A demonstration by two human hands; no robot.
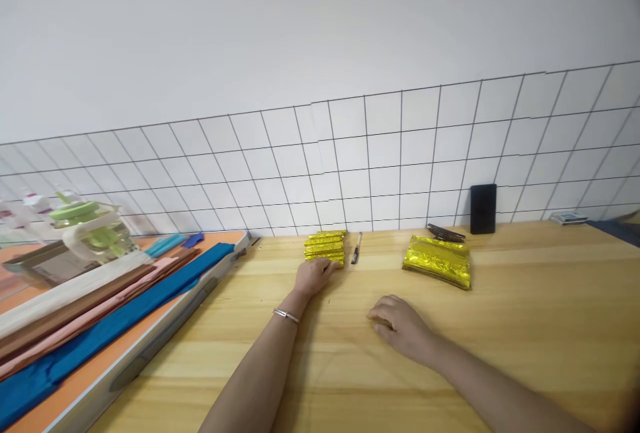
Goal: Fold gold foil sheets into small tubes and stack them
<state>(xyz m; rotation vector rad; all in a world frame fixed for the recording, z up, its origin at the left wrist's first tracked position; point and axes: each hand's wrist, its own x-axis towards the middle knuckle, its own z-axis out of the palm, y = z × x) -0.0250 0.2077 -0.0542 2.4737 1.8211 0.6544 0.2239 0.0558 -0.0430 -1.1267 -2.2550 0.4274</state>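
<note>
My left hand [314,276], below a silver bracelet-side wrist, rests at the near edge of a row of folded gold foil pieces [325,246]; its fingers touch the nearest one, and whether they grip it is hidden. My right hand [397,325] hovers or rests over the wooden table, fingers loosely curved with a gap by the thumb and nothing between them. Beyond it to the right lies a flat stack of gold foil packets [437,261]. A pen [357,248] lies just right of the foil row.
A black phone-like slab [483,209] leans on the tiled wall. Near it is a dark narrow item [445,233]. At left, an orange surface [103,367] holds folded cloths [145,306], a box [55,263] and a green-lidded jug [93,229]. A small stack [569,218] sits far right.
</note>
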